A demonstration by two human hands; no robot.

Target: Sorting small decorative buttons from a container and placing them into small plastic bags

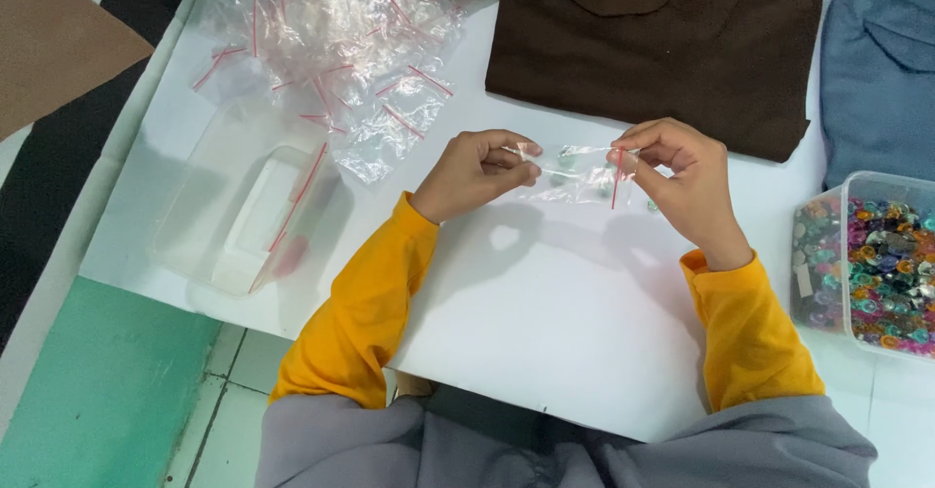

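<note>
A small clear zip bag point(579, 175) with a red seal strip is stretched between both hands above the white table point(545, 303). My left hand point(477, 171) pinches its left end between thumb and fingers. My right hand point(677, 181) pinches the right end near the red strip. A few small green and dark beads show inside the bag. Both arms wear orange sleeves.
A heap of empty clear zip bags point(351, 50) lies at the back left. A clear plastic tub point(253, 215) sits left of my arm. A clear box of colourful gems point(877, 264) stands at the right edge. Brown point(662, 40) and blue point(881, 69) garments lie behind.
</note>
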